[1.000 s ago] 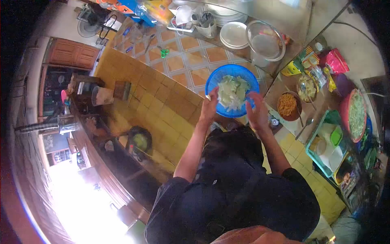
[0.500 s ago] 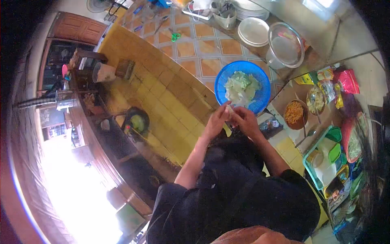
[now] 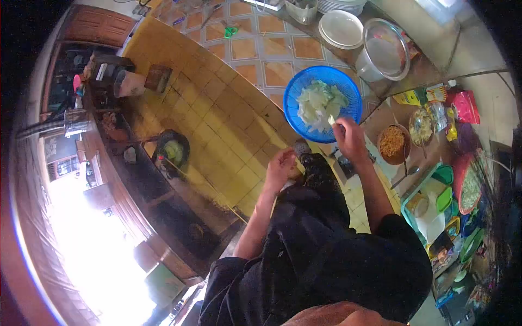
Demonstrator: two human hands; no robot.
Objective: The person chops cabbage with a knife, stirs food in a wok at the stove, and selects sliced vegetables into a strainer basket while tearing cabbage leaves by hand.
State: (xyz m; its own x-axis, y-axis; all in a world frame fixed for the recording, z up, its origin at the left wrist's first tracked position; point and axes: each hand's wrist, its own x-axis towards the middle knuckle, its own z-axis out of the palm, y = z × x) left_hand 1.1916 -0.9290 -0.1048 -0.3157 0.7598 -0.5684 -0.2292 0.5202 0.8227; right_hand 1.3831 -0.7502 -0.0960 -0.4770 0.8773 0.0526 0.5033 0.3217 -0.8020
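Observation:
A blue plastic colander (image 3: 292, 119) stands at the counter's edge with pale, translucent leaf-like pieces (image 3: 321, 103) heaped in it. My right hand (image 3: 350, 142) is at the colander's near rim, its fingers pinching a small whitish piece (image 3: 331, 120) of what looks like the same food. Lower and to the left, in front of my body, my left hand (image 3: 280, 169) hangs in the air with fingers loosely bent and no object visible in it.
On the tiled counter (image 3: 274, 73) lie green scissors (image 3: 230, 32). White plates (image 3: 341, 28) and a clear container (image 3: 384, 51) stand behind the colander. To the right are a bowl of orange-brown food (image 3: 392, 142), another bowl (image 3: 421, 126) and a turquoise tray (image 3: 410, 217). A dark wok (image 3: 173, 151) sits at left.
My hands were together in front of the colander and have parted. The right moved right and up to the rim with a small piece; the left dropped down and left.

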